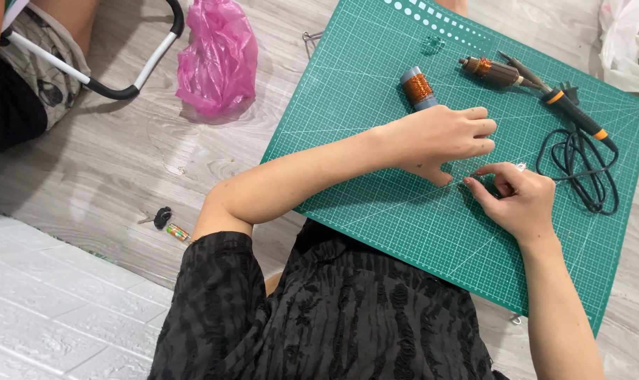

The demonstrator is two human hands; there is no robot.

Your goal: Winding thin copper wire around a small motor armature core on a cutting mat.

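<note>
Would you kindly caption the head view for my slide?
Both hands, left hand and right hand, meet on a green cutting mat beside a copper wire spool.

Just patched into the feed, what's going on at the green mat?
A person works over a green gridded cutting mat on a grey wood-look floor. Both the left hand and the right hand pinch at something too fine to make out. A copper wire spool, a brown wound rotor and a black corded soldering iron lie untouched behind them.
</note>
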